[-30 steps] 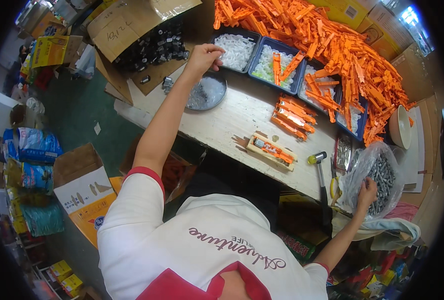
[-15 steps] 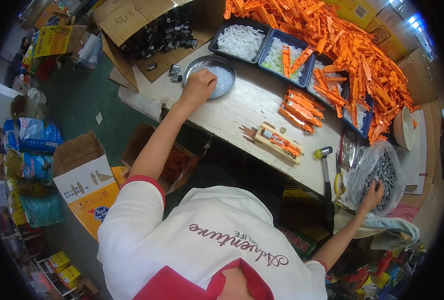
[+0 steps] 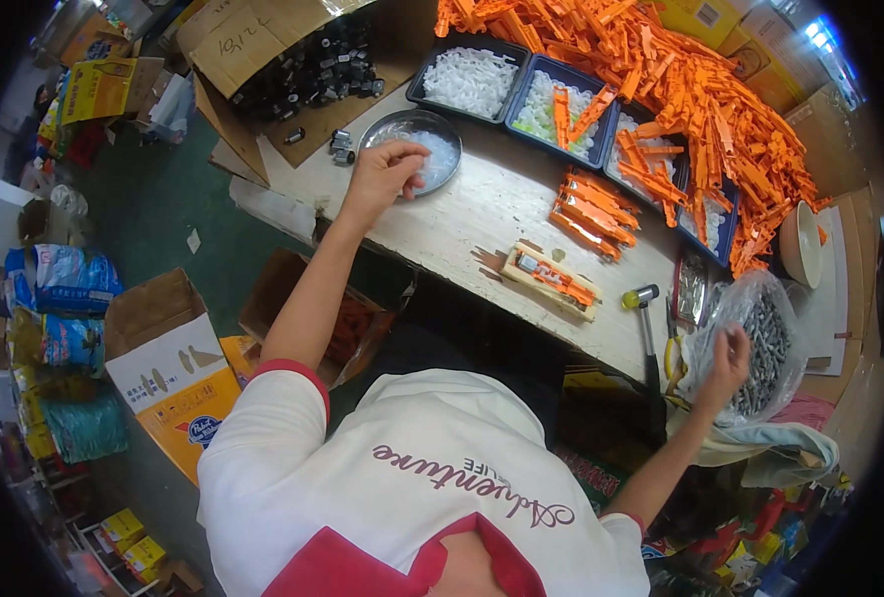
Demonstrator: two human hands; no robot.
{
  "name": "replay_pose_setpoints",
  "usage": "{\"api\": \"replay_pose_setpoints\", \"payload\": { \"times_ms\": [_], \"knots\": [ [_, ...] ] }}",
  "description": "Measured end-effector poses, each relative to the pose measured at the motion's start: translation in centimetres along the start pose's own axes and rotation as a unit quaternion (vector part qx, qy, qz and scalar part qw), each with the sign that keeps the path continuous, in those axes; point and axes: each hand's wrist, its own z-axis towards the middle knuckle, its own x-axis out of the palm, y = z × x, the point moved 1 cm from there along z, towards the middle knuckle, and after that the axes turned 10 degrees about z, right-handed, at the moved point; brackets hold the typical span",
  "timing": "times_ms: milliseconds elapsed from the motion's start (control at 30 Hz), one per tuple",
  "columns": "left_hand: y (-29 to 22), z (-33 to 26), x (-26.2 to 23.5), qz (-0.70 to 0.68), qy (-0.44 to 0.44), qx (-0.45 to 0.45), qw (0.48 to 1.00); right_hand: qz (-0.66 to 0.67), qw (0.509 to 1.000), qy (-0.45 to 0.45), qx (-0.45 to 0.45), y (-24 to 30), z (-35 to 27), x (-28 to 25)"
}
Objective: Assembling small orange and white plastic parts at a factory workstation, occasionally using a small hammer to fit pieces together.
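Observation:
My left hand (image 3: 384, 181) is over the near rim of a round metal dish (image 3: 446, 185) that holds small translucent pieces (image 3: 438, 151). Its thumb and fingers are pinched together, and whatever is between them is too small to make out. At the right, my right hand (image 3: 725, 370) is closed in front of a clear plastic bag (image 3: 703, 343) full of grey screw-like metal parts (image 3: 767, 343); what its fingers hold cannot be made out. Between my hands, a wooden block fixture (image 3: 567, 304) carries an orange plastic piece (image 3: 573, 289) with a metal part at its left end.
A hammer (image 3: 649, 333) and yellow-handled pliers (image 3: 673, 360) lie beside the bag. Orange pieces (image 3: 595, 214) are lined up behind the fixture. Farther back are dark trays (image 3: 510, 111) of white parts, a large orange heap (image 3: 661, 80) and a carton (image 3: 225, 48) of black parts.
My left hand has lifted slightly and drawn back toward the dish's near rim. My right hand has moved up and left, from among the grey parts to the bag's near left side.

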Motion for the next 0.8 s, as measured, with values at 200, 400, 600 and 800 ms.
{"api": "replay_pose_setpoints", "payload": {
  "times_ms": [200,400,600,800],
  "knots": [
    [-1.7,-2.5,5.2,-0.136,0.125,-0.025,0.983,0.155,0.954,0.256,0.010,4.6,-4.7,12.6],
    [-2.6,-4.2,8.5,-0.169,0.221,-0.042,0.960,0.319,0.898,0.303,0.009,5.8,-7.1,18.1],
    [-2.9,-4.7,9.7,-0.186,0.254,-0.058,0.947,0.356,0.883,0.292,0.095,5.2,-7.2,17.9],
    [-3.2,-4.8,10.1,-0.186,0.262,-0.056,0.945,0.354,0.885,0.289,0.090,4.8,-6.9,17.8]
  ]
}}
